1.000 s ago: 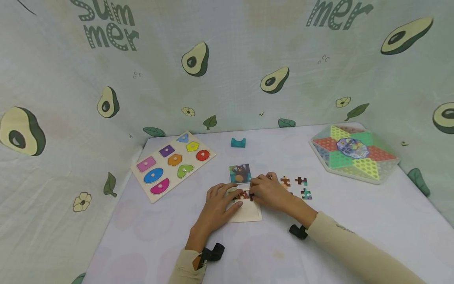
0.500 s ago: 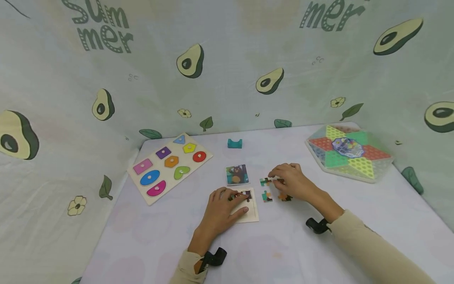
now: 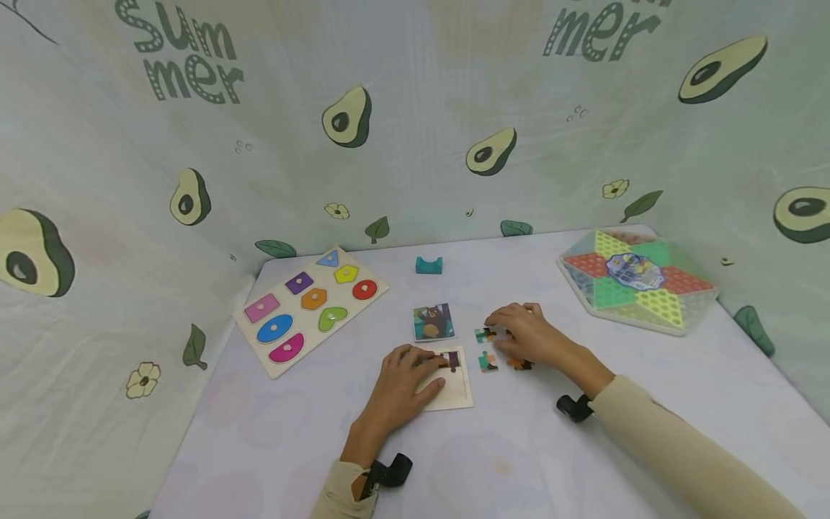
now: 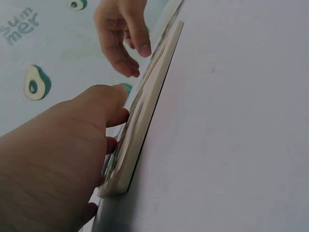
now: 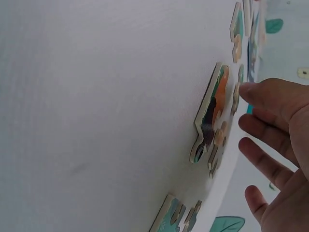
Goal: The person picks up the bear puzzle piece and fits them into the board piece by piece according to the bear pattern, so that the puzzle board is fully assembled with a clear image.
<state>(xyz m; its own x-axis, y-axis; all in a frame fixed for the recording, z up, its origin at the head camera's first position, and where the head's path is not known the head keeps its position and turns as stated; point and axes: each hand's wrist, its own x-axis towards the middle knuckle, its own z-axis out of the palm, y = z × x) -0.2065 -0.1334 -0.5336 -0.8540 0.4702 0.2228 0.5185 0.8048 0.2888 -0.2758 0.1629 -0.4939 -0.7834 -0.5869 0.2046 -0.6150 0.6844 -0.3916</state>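
On my head feed, the left hand (image 3: 403, 382) rests relaxed across the puzzle tray (image 3: 447, 400), hiding part of the pieces in the tray (image 3: 452, 361). My left wrist view adds the tray's pale side edge, though I can't tell how firmly the fingertips press. The right hand (image 3: 530, 337) hangs over the loose pieces (image 3: 488, 362) just right of the tray, covering several; my right wrist view uncovers them, including a teal piece (image 5: 167, 212) below, and shows the fingers spread and gripping nothing. Only the head feed gives me the bear card (image 3: 434, 322) whole, beyond the tray, with the shape board (image 3: 311, 311) leftward and the star-patterned board (image 3: 638, 280) far right.
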